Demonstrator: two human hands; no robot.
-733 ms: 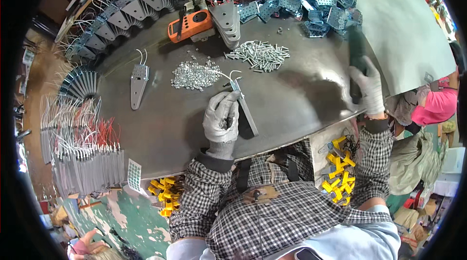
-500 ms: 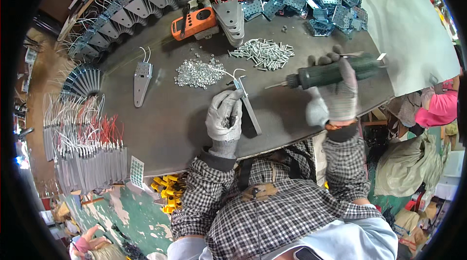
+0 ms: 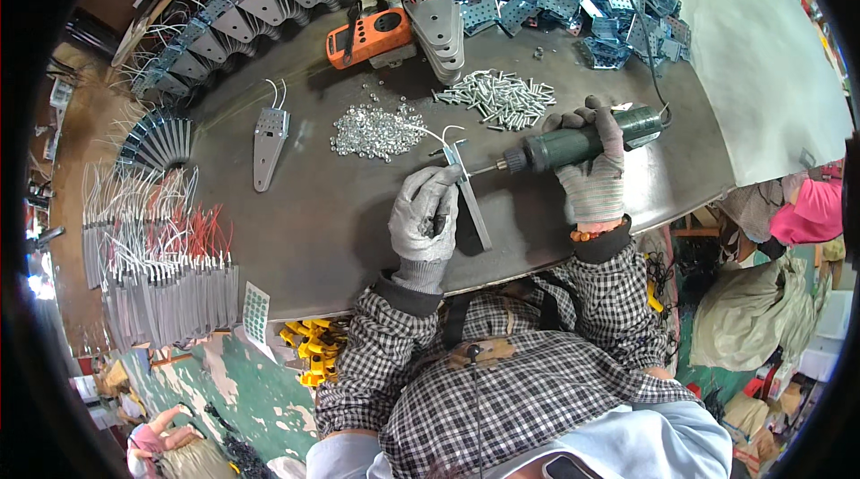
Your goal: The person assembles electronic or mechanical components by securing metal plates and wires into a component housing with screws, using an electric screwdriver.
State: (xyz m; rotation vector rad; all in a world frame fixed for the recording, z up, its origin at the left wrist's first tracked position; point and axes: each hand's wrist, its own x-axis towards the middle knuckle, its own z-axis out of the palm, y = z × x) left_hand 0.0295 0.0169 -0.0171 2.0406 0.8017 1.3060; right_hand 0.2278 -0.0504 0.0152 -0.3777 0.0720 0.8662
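Observation:
My left hand, in a grey work glove, pinches a narrow grey metal plate with a bracket at its upper end. The plate stands on edge above the table, with white wires rising from its top. My right hand, gloved too, is wrapped round a dark green electric screwdriver held almost level. Its bit points left and reaches the bracket beside my left fingertips; whether it sits in a screw is too small to tell. Behind lie a pile of small nuts and a pile of screws.
A wired tapered plate lies to the left. Beyond it are rows of assembled plates and wired grey strips. At the back are an orange device, stacked grey plates and heaped bluish brackets. A cord trails from the screwdriver.
My right hand has brought the screwdriver left, so its bit now meets the bracket. My left hand keeps its hold on the plate. The whole view has shifted slightly.

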